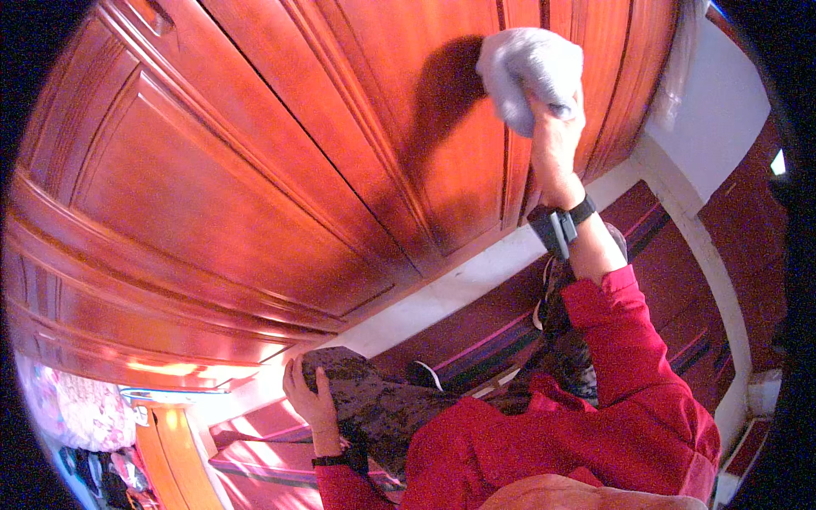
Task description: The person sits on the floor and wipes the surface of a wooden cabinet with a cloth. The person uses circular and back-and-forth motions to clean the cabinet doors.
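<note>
A bunched, pale grey-white cloth (532, 73) lies against the reddish-brown wooden cabinet door (446, 127), in its upper right part. My right hand (558, 131) grips it from below, arm stretched out, with a black strap and device at the wrist. The cloth casts a dark shadow on the wood to its left. Resting on my bent, dark-patterned trouser knee (344, 370), my left hand (312, 392) holds no object; its fingers are somewhat spread. It also wears a black wrist strap.
Below the panels runs a pale baseboard (446, 299). The floor (478, 331) is dark red with stripes. A white wall section (720, 115) stands at right. At lower left are an orange-brown wooden piece (175, 456), a pink-white patterned fabric bundle (95, 411) and several small items.
</note>
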`<state>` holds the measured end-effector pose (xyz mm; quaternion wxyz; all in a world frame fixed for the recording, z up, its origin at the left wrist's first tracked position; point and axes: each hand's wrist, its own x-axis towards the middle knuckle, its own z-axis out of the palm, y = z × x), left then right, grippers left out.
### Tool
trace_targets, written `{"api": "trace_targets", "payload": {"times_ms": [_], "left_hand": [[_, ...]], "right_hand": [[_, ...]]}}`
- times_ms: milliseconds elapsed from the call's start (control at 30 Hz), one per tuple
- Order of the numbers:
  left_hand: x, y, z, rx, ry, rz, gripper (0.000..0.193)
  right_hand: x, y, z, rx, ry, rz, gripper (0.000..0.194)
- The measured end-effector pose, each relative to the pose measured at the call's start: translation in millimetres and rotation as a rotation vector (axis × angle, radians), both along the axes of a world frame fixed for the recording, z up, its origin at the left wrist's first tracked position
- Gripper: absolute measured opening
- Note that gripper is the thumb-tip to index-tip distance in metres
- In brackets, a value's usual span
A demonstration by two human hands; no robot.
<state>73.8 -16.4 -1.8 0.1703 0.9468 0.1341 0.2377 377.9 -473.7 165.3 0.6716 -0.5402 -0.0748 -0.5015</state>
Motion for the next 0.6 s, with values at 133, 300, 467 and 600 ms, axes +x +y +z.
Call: {"api": "trace_targets", "payload": {"times_ms": [133, 300, 467, 600], "left_hand": [[7, 1, 1, 0.024, 0.003, -0.019, 0.052], [7, 0, -1, 0.019, 0.008, -0.018, 0.051], [2, 3, -2, 0.017, -0.007, -0.014, 0.052], [1, 7, -6, 0.02, -0.01, -0.002, 0.053]], "right_hand": [[-12, 26, -17, -0.171, 0.059, 0.228, 0.066], [-37, 71, -31, -0.304, -0.025, 0.732, 0.066], [-28, 53, -40, -0.115, 0.184, 0.54, 0.066], [-2, 9, -46, 0.016, 0.128, 0.2, 0.05]]}}
